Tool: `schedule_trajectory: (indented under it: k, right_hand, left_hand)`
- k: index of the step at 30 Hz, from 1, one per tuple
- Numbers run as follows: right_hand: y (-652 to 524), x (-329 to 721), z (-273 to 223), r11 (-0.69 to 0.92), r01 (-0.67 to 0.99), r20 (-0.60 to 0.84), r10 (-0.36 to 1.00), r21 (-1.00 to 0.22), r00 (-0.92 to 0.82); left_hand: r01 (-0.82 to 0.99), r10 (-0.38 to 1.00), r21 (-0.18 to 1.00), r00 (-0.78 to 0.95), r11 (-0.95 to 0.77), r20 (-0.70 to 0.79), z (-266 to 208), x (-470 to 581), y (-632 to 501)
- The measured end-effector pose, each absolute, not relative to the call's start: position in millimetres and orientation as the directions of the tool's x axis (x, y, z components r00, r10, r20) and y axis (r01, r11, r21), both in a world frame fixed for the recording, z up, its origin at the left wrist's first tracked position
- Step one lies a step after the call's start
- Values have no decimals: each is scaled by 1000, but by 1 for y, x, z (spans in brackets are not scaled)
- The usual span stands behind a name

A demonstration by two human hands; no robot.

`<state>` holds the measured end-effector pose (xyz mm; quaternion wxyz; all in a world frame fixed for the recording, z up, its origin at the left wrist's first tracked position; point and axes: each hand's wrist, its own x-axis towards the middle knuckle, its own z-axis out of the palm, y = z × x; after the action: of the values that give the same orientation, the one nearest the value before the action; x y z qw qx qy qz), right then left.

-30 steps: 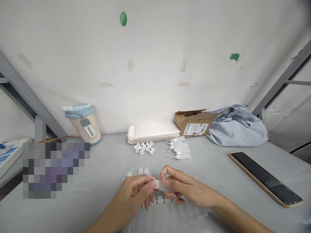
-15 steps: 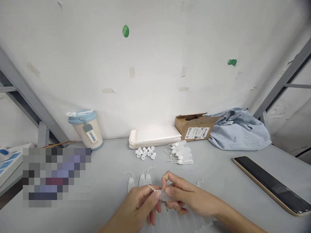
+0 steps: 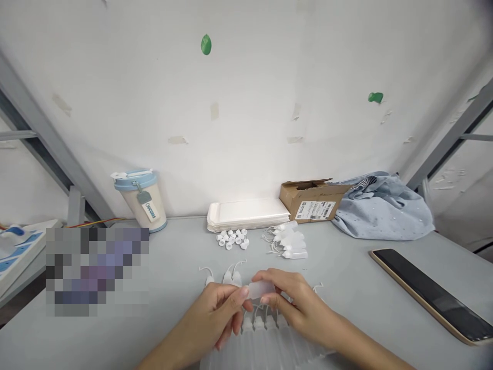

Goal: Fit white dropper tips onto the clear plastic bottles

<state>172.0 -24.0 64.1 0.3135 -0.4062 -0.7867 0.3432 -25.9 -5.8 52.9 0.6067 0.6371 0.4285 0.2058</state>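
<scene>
One translucent bottle (image 3: 260, 290) sits at the lower centre of the frame, long axis running roughly left to right: the left hand (image 3: 220, 310) has its grip pinched on the left end, the right hand (image 3: 298, 298) grips towards the right, both touching.

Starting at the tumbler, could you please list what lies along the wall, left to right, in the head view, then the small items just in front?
Back row: lidded tumbler → stack of white packets → open cardboard box → light-blue cloth. In front: white caps → translucent bottles.
</scene>
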Motion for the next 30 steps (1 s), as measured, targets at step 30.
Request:
schedule_trajectory:
  k: [30]
  right_hand:
    - [-26, 175, 67, 352, 413, 148, 880, -840, -450]
  left_hand:
    - [149, 834, 977, 510, 154, -209, 58, -25, -9]
